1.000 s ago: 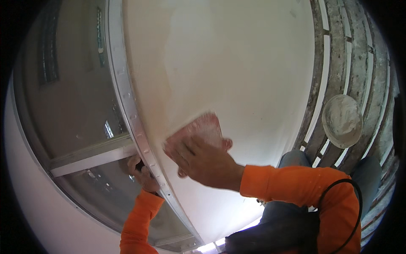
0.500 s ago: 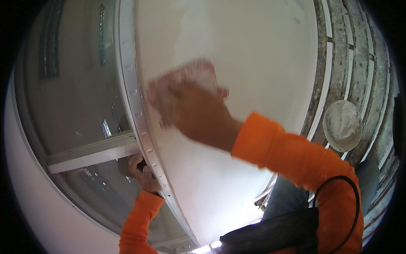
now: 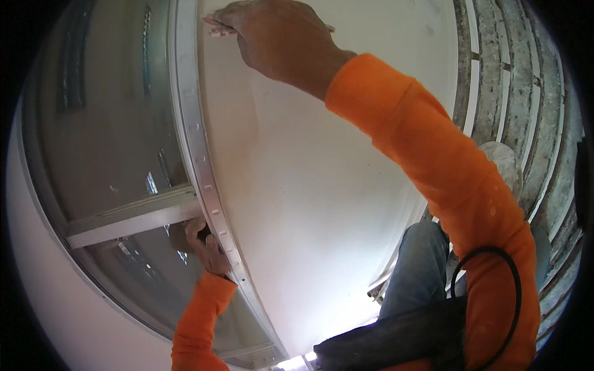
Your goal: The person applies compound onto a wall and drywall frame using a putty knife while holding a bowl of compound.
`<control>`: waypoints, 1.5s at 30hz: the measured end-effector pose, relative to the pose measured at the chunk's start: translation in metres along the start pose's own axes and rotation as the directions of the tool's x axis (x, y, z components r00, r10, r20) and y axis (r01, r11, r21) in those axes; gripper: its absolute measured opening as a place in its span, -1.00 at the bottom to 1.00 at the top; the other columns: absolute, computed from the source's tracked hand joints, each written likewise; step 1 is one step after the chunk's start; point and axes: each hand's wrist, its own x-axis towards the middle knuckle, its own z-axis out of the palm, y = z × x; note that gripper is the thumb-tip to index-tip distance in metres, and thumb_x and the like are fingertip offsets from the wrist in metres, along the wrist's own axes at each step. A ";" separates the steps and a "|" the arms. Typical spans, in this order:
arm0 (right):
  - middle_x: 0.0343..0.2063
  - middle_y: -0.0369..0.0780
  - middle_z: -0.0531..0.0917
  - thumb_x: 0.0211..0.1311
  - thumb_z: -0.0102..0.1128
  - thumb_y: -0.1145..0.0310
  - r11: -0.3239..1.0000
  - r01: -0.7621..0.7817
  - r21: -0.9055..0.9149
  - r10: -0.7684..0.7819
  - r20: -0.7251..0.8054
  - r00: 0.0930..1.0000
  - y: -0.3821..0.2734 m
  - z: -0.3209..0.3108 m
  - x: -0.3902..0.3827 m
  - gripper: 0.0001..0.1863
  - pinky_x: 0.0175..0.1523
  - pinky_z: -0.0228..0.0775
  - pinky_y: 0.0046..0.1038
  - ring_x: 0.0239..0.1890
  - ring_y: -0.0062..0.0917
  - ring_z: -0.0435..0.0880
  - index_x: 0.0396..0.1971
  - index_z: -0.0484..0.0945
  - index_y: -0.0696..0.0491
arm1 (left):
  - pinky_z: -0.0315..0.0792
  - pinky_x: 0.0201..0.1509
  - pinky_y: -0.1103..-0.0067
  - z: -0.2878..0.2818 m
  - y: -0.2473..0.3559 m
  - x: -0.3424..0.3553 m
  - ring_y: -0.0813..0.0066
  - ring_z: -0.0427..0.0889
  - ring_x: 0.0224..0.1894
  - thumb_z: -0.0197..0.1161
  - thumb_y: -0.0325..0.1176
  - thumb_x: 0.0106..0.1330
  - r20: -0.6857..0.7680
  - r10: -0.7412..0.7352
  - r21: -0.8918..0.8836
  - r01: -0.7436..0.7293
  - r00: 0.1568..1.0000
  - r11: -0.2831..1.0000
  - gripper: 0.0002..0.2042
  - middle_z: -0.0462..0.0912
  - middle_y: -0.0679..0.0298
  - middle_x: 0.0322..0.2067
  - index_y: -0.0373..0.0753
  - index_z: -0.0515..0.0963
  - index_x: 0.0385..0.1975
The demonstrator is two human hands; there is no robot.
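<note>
Brightest low on the pale wall (image 3: 309, 204), bleached to glare near the lower edge; dimmer higher up. Dark across the window glass (image 3: 117, 148), flecked with bright reflections. Bowed along the planks (image 3: 518, 80), black at the corners.

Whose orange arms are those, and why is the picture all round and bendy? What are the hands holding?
There's no robot here, just a person with two bare hands. The camera sits on their head and looks down. Its wide fisheye lens makes straight things bend and leaves dark corners.

The right hand reaches far up over a pale wall, holding a reddish flat pad. The hand hides most of it. The left hand is curled at the metal window frame; I can't tell how tightly it grips.

At the right are grey, stained slats. A pale round dish is there, partly hidden behind the right orange sleeve.
</note>
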 end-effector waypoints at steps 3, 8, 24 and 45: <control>-0.27 -0.15 0.77 0.15 0.03 0.55 0.999 0.035 0.041 -0.035 0.010 0.999 -0.010 0.021 -0.019 -0.61 -0.14 0.62 -0.18 -0.23 -0.26 0.75 -0.08 0.71 -0.03 | 0.50 0.03 0.32 -0.001 0.009 0.003 0.28 0.49 0.02 0.27 -0.21 0.42 0.082 -0.360 -0.501 0.350 0.930 0.792 -0.57 0.40 0.19 0.06 -0.27 0.39 0.18; -0.10 -0.23 0.71 0.22 0.18 0.41 0.997 0.022 0.079 -0.034 0.148 0.988 -0.080 0.055 -0.111 -0.61 0.02 0.58 -0.28 -0.11 -0.37 0.69 0.07 0.62 0.04 | 0.49 -0.01 0.25 -0.018 -0.002 -0.001 0.10 0.55 0.02 0.27 -0.17 0.42 -0.022 -0.021 -0.129 0.018 1.000 0.991 -0.60 0.46 0.03 0.06 -0.26 0.46 0.12; -0.03 -0.12 0.62 0.18 0.19 0.29 1.000 -0.010 0.028 0.009 0.023 1.000 -0.111 0.041 -0.163 -0.54 0.19 0.39 -0.25 0.05 -0.28 0.59 0.08 0.55 0.14 | 0.32 0.35 0.28 -0.012 0.006 0.004 0.27 0.42 0.20 0.04 -0.11 0.53 0.095 -0.348 -0.494 0.347 0.933 0.797 -0.60 0.41 0.12 0.14 -0.23 0.33 0.19; 0.29 0.01 0.45 0.26 0.14 0.41 0.993 -0.064 0.095 0.054 0.106 0.993 -0.109 0.053 -0.164 -0.33 0.42 0.24 -0.11 0.30 -0.14 0.46 0.39 0.29 0.19 | 0.33 0.34 0.29 -0.006 0.008 0.008 0.30 0.42 0.19 0.08 -0.08 0.52 0.058 -0.254 -0.465 0.251 0.965 0.849 -0.58 0.40 0.14 0.15 -0.22 0.32 0.20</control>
